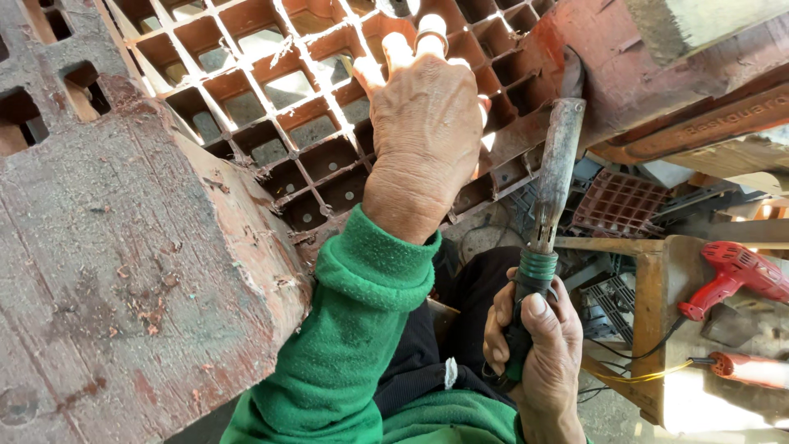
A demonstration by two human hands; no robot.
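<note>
The left hand [423, 123], at upper centre of the frame, presses flat and open-fingered against a red-brown plastic grid panel [271, 90], fingertips hooked over its ribs; a pale ring sits on one finger, and a green fleece sleeve [353, 329] runs down to the lower centre. The right hand [538, 349], at lower right of centre, is closed tight around the dark, green-collared handle of a long metal heating tool [552, 189], whose grey, scorched shaft points up to the panel's right edge, its tip touching the worn plastic there. The grid has square open cells, some cracked and ragged, with daylight through them. At left, a broad scuffed slab of the same reddish plastic [123, 271] fills the frame. Room to move is tight between panel and lap. At right, a wooden surface [657, 279] carries a red power drill [735, 275] and cables.
</note>
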